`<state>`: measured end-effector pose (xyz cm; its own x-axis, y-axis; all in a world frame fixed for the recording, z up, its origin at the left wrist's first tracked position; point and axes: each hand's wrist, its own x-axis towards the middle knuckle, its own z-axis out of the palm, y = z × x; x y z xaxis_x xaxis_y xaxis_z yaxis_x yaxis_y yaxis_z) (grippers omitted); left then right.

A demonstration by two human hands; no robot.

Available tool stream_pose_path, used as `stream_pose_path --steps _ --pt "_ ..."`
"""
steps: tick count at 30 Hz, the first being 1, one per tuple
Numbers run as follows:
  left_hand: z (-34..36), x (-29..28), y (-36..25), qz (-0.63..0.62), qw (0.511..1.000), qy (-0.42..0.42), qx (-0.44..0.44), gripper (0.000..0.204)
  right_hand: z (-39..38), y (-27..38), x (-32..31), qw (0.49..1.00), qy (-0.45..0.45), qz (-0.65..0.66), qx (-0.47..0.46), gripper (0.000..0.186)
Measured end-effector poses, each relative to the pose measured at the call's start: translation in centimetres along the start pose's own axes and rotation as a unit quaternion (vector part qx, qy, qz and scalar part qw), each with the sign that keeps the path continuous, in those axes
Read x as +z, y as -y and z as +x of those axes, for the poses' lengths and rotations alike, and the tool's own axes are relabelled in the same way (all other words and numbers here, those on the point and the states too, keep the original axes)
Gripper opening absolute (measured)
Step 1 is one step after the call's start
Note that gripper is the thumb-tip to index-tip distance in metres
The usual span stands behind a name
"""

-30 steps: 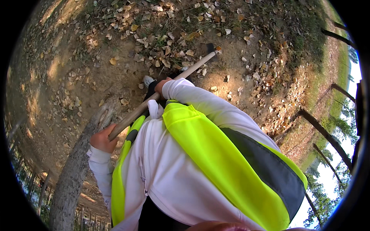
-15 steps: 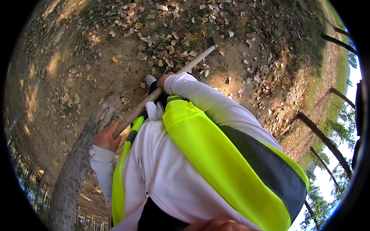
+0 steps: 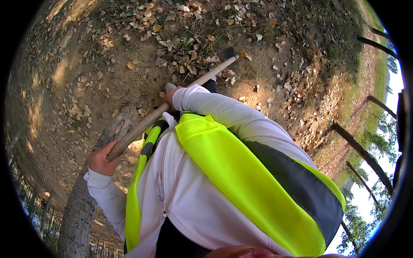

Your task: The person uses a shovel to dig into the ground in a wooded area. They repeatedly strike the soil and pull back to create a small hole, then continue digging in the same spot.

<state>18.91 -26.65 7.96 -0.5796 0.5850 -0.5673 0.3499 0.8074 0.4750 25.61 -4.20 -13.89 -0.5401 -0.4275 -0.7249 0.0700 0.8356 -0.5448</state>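
Note:
A hoe with a long pale wooden handle (image 3: 148, 121) slants from lower left to upper right in front of my body. My left hand (image 3: 103, 159) is closed round the near end of the handle. Farther up, my right hand (image 3: 171, 95) also grips it, partly covered by its white sleeve. The hoe's dark flat blade (image 3: 226, 53) is at the far end, close to the leafy soil; whether it touches the ground I cannot tell. Part of a light shoe (image 3: 170, 86) shows just beyond my right hand.
A thick grey tree trunk (image 3: 77, 217) stands close on my left, beside my left forearm. Dry fallen leaves (image 3: 189, 53) and patches of grass cover the brown soil (image 3: 129, 86). Several thin trees (image 3: 357, 148) line the right side.
Both hands and the hoe handle have shifted toward the lower left. The left hand has moved outward, over the tree trunk in view. Both hands keep their grip.

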Motion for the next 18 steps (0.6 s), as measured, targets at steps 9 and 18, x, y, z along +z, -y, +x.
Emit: stream_pose_path --steps 9,18 --pt "4.4 5.0 -1.5 0.040 0.997 0.038 0.051 0.042 -2.9 -6.4 0.5 0.995 0.032 -0.038 0.085 0.039" --pt "-1.3 -1.6 0.8 0.068 0.998 0.004 -0.010 0.043 2.7 2.5 -0.3 1.000 -0.002 0.015 -0.013 0.035"
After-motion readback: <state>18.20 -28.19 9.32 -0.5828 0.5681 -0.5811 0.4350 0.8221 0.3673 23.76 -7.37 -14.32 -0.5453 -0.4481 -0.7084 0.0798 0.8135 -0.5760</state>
